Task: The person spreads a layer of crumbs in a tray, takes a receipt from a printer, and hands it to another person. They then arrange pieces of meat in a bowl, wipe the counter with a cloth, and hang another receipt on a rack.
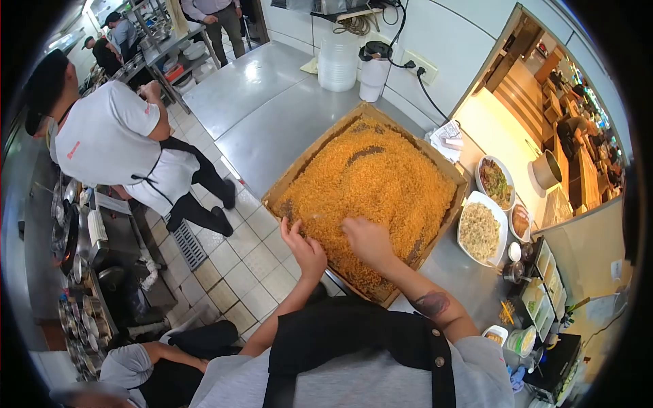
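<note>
On the steel counter, both hands, left hand (304, 248) and right hand (367, 239), lie open, fingers spread, in the orange shredded food (374, 183) of the wide shallow brown tray (294, 178); raking lightly and evenly should keep shreds off the rim.

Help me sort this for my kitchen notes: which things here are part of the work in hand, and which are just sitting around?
In hand:
- left hand
- right hand
- orange rice
- large tray

Lying about:
- noodle plate
- bowl of greens
- stacked plastic tubs
- white appliance
- steel counter
</note>
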Tool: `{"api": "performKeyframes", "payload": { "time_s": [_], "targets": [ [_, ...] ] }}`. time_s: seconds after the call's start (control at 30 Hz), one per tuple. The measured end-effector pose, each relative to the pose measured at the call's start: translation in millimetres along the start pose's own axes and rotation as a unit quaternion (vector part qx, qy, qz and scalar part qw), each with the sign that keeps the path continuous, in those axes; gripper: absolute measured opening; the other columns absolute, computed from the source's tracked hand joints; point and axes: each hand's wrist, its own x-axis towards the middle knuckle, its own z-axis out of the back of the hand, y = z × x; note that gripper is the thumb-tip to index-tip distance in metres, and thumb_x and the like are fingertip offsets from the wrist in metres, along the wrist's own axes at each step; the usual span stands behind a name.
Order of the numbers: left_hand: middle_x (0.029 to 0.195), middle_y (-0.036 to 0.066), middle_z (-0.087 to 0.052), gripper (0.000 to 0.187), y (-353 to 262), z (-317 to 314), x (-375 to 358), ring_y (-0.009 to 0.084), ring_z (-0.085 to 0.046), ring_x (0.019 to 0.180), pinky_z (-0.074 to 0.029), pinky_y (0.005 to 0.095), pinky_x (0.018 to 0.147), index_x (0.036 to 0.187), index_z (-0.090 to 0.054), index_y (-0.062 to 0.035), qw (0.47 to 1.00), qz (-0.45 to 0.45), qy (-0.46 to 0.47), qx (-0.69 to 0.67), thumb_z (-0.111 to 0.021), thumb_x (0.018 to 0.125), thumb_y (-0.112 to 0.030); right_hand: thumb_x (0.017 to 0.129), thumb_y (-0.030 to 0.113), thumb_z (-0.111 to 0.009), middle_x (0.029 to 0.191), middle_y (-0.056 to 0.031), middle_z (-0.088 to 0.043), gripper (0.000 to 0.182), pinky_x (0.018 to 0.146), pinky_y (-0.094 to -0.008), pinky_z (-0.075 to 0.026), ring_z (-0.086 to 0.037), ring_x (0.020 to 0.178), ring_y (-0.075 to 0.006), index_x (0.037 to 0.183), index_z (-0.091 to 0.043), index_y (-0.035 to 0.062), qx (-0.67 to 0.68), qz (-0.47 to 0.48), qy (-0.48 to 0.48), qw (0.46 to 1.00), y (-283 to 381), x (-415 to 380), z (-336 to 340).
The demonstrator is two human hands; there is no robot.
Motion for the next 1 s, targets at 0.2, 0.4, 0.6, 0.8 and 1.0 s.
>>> {"api": "performKeyframes", "payload": {
  "time_s": [0.2,0.4,0.6,0.8,1.0],
  "targets": [
    [0.138,0.029,-0.022,0.046,1,0,0,0.0445,-0.023,0.131,-0.022,0.0477,0.106,0.118,-0.039,0.0031,1.000,-0.008,0.002,0.019,-0.038,0.073,0.011,0.087,0.015,-0.049,0.073,-0.0169,-0.060,0.012,0.053,-0.0448,-0.049,-0.062,0.062,-0.0351,0.095,-0.052,0.0076,-0.009,0.004,0.077,0.997,-18,11,-53],
    [0.138,0.029,-0.021,0.044,4,1,-1,0.0448,-0.022,0.131,-0.024,0.0470,0.105,0.119,-0.039,0.0024,1.000,0.000,0.013,0.013,-0.037,0.075,0.010,0.089,0.010,-0.044,0.079,-0.0209,-0.064,0.019,0.059,-0.0456,-0.052,-0.065,0.071,-0.0367,0.105,-0.055,0.0062,-0.083,-0.148,0.032,0.985,-73,65,-30],
    [0.139,0.029,-0.020,0.046,1,1,-1,0.0453,-0.023,0.130,-0.026,0.0454,0.104,0.119,-0.040,0.0044,1.000,-0.006,0.012,0.026,-0.038,0.073,0.012,0.089,0.011,-0.044,0.078,-0.0228,-0.064,0.020,0.063,-0.0482,-0.051,-0.065,0.075,-0.0379,0.102,-0.058,0.0049,-0.116,-0.258,-0.015,0.959,-141,84,1],
    [0.140,0.026,-0.021,0.046,1,-2,-1,0.0437,-0.024,0.131,-0.034,0.0405,0.097,0.118,-0.042,0.0036,1.000,-0.002,0.008,0.028,-0.038,0.074,0.012,0.090,0.014,-0.045,0.081,-0.0243,-0.064,0.019,0.066,-0.0498,-0.051,-0.063,0.078,-0.0415,0.097,-0.057,0.0011,-0.085,-0.222,-0.067,0.969,-155,113,35],
    [0.140,0.026,-0.022,0.047,-3,-3,-1,0.0435,-0.025,0.130,-0.037,0.0390,0.092,0.119,-0.042,0.0028,0.999,0.035,0.010,-0.004,-0.038,0.073,0.012,0.089,0.018,-0.048,0.083,-0.0238,-0.064,0.019,0.070,-0.0497,-0.050,-0.063,0.083,-0.0412,0.096,-0.058,0.0033,-0.111,-0.284,-0.060,0.951,-185,149,8]
  ]
}}
